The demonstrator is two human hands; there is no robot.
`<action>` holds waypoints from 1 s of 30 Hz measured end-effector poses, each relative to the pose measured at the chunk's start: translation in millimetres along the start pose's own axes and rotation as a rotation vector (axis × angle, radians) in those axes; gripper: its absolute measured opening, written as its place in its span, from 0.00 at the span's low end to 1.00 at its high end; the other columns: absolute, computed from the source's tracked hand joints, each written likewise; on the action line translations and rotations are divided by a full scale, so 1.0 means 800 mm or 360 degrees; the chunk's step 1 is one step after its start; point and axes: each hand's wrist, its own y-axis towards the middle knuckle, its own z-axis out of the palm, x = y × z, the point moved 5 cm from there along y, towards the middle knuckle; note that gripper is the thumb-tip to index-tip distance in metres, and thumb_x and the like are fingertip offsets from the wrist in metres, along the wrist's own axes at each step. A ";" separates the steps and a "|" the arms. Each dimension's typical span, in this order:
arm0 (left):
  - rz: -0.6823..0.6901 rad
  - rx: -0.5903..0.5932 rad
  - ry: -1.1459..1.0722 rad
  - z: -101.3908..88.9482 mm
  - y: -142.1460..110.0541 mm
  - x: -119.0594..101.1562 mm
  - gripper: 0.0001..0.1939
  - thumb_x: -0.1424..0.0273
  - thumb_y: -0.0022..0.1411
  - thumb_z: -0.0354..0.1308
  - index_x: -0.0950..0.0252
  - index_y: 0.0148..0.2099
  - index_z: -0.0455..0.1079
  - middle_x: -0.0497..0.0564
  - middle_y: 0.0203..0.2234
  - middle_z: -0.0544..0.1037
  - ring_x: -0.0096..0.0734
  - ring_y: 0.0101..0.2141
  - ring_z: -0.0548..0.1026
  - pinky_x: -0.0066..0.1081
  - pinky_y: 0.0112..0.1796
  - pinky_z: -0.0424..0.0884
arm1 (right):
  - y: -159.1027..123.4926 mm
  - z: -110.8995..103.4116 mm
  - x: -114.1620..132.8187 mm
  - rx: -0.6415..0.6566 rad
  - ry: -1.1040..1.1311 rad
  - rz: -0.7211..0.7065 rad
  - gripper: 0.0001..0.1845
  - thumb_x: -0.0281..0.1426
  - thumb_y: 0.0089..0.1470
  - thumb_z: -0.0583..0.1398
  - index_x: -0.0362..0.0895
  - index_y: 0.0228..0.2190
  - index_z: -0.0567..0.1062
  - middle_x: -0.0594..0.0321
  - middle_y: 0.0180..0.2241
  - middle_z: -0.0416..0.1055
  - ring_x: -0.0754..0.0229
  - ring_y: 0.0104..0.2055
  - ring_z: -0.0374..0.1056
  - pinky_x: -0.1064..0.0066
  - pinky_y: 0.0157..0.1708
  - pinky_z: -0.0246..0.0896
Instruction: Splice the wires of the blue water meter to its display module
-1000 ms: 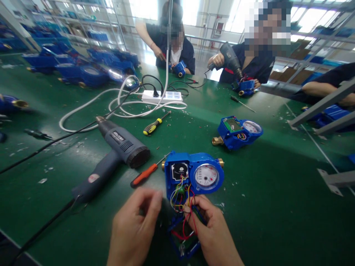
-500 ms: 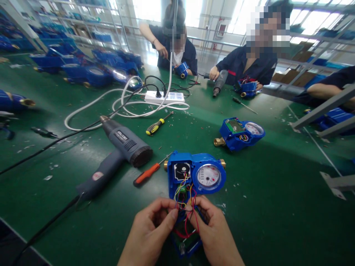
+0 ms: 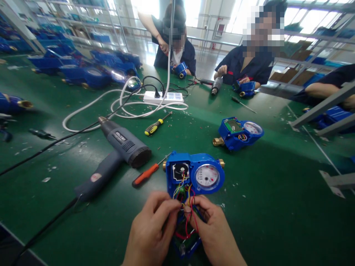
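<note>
A blue water meter (image 3: 194, 162) with brass ends lies before me, its box uncovered and its round dial facing up. Coloured wires (image 3: 190, 195) run from the box toward a blue cover holding a green circuit board (image 3: 191, 236), partly hidden under my hands. My left hand (image 3: 155, 225) is closed, thumb and fingers pinching at the thin wires by the box's near edge. Close beside it, my right hand (image 3: 212, 225) is also closed, with red and black wires passing at its thumb and fingertips. The exact wire ends in both pinches are hidden.
An orange screwdriver (image 3: 145, 175) and a grey heat gun (image 3: 119, 147) lie to the left. Beyond are a yellow-black screwdriver (image 3: 154, 127), a white power strip (image 3: 163, 96) and another open meter (image 3: 240, 133). Several meters (image 3: 91, 70) crowd the far left. Co-workers sit opposite.
My left hand has shifted slightly up and right, its fingers curling over the wires. My right hand stays nearly in place. Across the table, a co-worker's hand has lifted off the other heat gun's handle.
</note>
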 end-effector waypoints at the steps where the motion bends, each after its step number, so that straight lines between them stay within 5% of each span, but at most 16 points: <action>1: 0.0088 0.0035 0.0052 0.000 0.001 -0.003 0.07 0.74 0.60 0.51 0.61 0.40 0.67 0.48 0.33 0.67 0.22 0.31 0.71 0.21 0.32 0.69 | 0.000 0.000 0.001 0.0007 0.0002 -0.0012 0.02 0.29 0.48 0.59 0.43 0.25 0.71 0.63 0.31 0.67 0.57 0.35 0.65 0.68 0.37 0.61; 15: 0.0244 0.0211 0.0372 0.005 0.000 -0.019 0.07 0.74 0.61 0.48 0.63 0.36 0.67 0.50 0.31 0.70 0.26 0.29 0.70 0.24 0.31 0.68 | -0.004 0.003 0.006 -0.0070 -0.0107 -0.0042 0.03 0.28 0.47 0.57 0.43 0.24 0.69 0.63 0.29 0.65 0.56 0.35 0.64 0.68 0.37 0.60; 21: -0.0251 0.0236 -0.0044 0.012 0.006 -0.009 0.07 0.72 0.60 0.49 0.64 0.29 0.64 0.47 0.25 0.69 0.23 0.24 0.68 0.22 0.26 0.65 | -0.005 0.003 0.005 -0.0066 -0.0158 -0.0071 0.03 0.28 0.48 0.57 0.43 0.24 0.69 0.62 0.30 0.66 0.56 0.35 0.65 0.68 0.36 0.60; 27: -0.0898 0.0285 -0.0536 0.028 -0.003 0.012 0.12 0.61 0.60 0.48 0.64 0.31 0.64 0.45 0.21 0.69 0.25 0.21 0.67 0.23 0.22 0.64 | -0.004 0.000 -0.001 -0.0099 -0.0135 -0.0107 0.04 0.29 0.49 0.58 0.43 0.24 0.70 0.63 0.30 0.68 0.57 0.35 0.66 0.70 0.36 0.60; 30: -0.1043 0.0245 -0.0791 0.029 -0.004 0.017 0.15 0.58 0.61 0.47 0.64 0.31 0.62 0.44 0.19 0.65 0.24 0.20 0.65 0.23 0.22 0.63 | -0.004 -0.003 -0.003 -0.0113 -0.0123 -0.0104 0.05 0.30 0.50 0.58 0.43 0.25 0.71 0.63 0.29 0.68 0.57 0.35 0.67 0.70 0.35 0.61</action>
